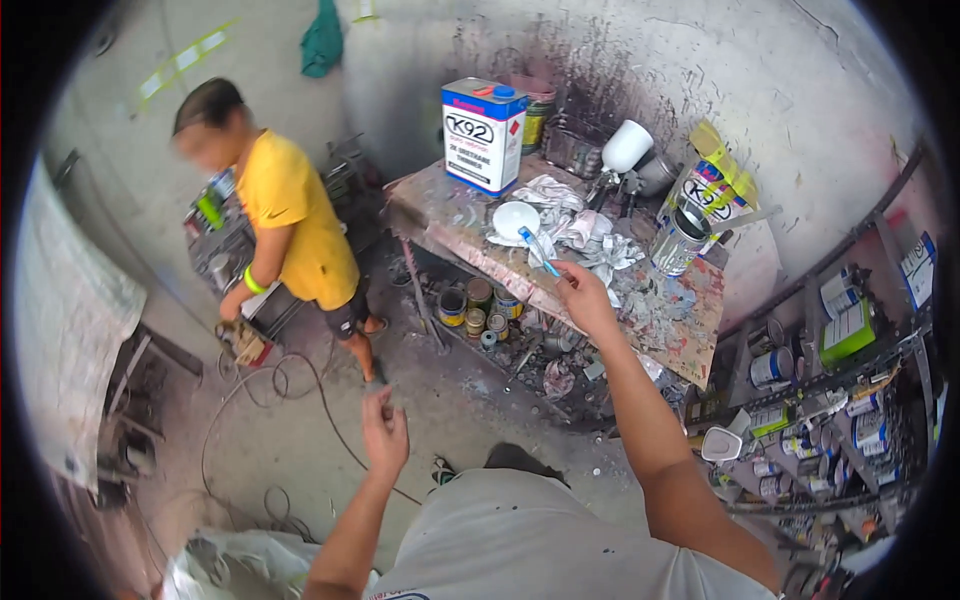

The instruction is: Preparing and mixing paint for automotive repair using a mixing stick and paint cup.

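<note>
My right hand is closed, its fingertips pinching one end of a slim blue-and-white stick-like tool whose kind I cannot make out. The tool's far end overlaps a round white lid or shallow cup on the paint-stained table. Crumpled, stained rags lie just behind and beside the tool. Low on the left, my left hand hangs in the air over the floor, fingers loosely bent and apart, with nothing in it.
A rectangular thinner can, a spray gun with a white cup and an opened tin stand on the table. Paint tins sit beneath it. Right are crowded shelves; left, a person in yellow and a floor hose.
</note>
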Available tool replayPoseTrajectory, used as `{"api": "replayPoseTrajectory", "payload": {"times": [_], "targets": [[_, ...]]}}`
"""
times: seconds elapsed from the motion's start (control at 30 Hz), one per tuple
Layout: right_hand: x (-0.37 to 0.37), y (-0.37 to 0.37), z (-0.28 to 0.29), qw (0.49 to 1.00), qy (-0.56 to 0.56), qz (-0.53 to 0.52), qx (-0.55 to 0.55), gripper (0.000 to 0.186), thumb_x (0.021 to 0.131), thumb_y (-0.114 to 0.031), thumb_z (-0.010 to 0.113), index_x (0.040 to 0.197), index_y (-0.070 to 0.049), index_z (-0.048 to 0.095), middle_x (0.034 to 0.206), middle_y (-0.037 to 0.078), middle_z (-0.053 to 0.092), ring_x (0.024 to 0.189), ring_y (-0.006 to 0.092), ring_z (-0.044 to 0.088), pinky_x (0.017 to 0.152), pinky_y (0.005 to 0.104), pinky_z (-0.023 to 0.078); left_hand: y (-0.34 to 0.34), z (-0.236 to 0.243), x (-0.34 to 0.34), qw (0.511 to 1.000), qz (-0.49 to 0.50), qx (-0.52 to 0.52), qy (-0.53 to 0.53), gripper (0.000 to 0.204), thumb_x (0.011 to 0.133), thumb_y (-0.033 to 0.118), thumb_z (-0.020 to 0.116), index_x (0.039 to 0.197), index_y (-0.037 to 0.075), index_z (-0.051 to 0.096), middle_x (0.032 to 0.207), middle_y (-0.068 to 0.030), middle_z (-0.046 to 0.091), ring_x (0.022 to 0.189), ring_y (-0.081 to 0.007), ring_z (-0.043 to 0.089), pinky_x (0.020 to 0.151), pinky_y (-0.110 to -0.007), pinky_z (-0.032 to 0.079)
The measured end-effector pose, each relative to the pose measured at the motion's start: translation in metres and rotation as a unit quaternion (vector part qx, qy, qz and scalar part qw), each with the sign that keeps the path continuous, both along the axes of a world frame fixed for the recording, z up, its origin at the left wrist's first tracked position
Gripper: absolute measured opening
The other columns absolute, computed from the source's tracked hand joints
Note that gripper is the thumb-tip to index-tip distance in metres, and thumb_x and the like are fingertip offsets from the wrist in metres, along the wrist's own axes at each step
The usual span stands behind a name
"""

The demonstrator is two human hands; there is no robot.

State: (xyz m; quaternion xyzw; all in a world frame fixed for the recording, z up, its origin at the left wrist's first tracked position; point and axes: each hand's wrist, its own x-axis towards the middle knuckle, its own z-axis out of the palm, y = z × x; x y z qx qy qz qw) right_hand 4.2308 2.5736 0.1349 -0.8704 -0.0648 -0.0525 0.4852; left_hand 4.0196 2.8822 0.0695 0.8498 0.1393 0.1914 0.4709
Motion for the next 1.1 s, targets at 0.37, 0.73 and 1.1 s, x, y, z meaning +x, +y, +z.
{"api": "replayPoseTrajectory", "payload": {"times": [0.37,0.73,1.1], "targets": [[0.083,-0.006,0.042,0.923,0.020,-0.045,-0.382,0.036,0.078,-0.006,0.051,0.112,-0.012,0.061,0.094,0.019,0.058,0.085,0.0349,0.060,0.075,0.0431,0.048,-0.090,0.085,0.337,0.929,-0.299,0.170,-0.136,0.042,0.074,0.020,0.067,0.109,0.003,0.050,0.112,-0.0181,0.051,0.106,-0.0358,0.049,0.091,-0.042,0.040],[0.075,-0.010,0.045,0.987,0.073,-0.141,0.026,0.030,0.085,-0.004,0.051,0.114,-0.006,0.056,0.073,0.004,0.053,0.062,0.0130,0.050,0.059,0.0276,0.043,-0.094,0.085,0.396,0.943,-0.322,0.041,-0.074,0.057,0.076,0.034,0.067,0.119,0.005,0.045,0.116,-0.0171,0.051,0.104,-0.0328,0.052,0.086,-0.042,0.045],[0.184,0.070,0.061,0.985,-0.143,-0.094,0.021,0.092,0.069,-0.017,0.074,0.143,-0.007,0.020,0.137,0.022,0.037,0.127,0.0327,0.037,0.104,0.0374,0.029,0.026,0.109,0.441,0.641,-0.299,-0.699,0.101,0.076,0.087,0.067,0.023,0.126,0.005,0.045,0.114,-0.0211,0.056,0.101,-0.0379,0.058,0.074,-0.039,0.055]]}}
